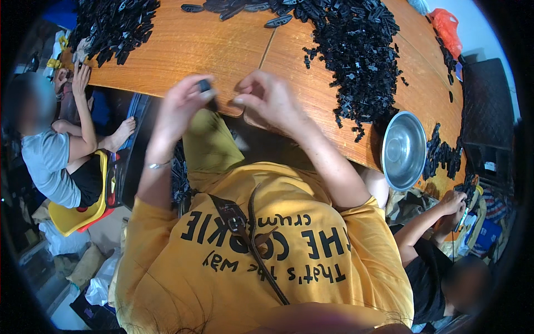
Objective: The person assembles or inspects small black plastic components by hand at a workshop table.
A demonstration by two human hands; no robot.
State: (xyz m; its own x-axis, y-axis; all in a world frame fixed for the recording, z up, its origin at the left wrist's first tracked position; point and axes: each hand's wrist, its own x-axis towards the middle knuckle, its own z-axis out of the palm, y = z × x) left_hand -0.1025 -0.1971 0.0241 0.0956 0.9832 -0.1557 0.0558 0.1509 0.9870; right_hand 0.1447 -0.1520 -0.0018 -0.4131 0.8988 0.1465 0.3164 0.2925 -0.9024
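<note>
Your left hand point(181, 106) pinches a small black plastic piece point(205, 86) above the near edge of the orange wooden table point(222, 44), your right hand point(270, 97) just beside it with fingertips closed on nothing visible, so you seem mid-assembly, needing a mating part from the black pile point(356, 50).

1. Single head-worn fisheye view, looking steeply down the wearer's chest, close to both raised hands.
2. Wooden table point(222, 44) fills the frame's upper half; straight edges bend near the rim.
</note>
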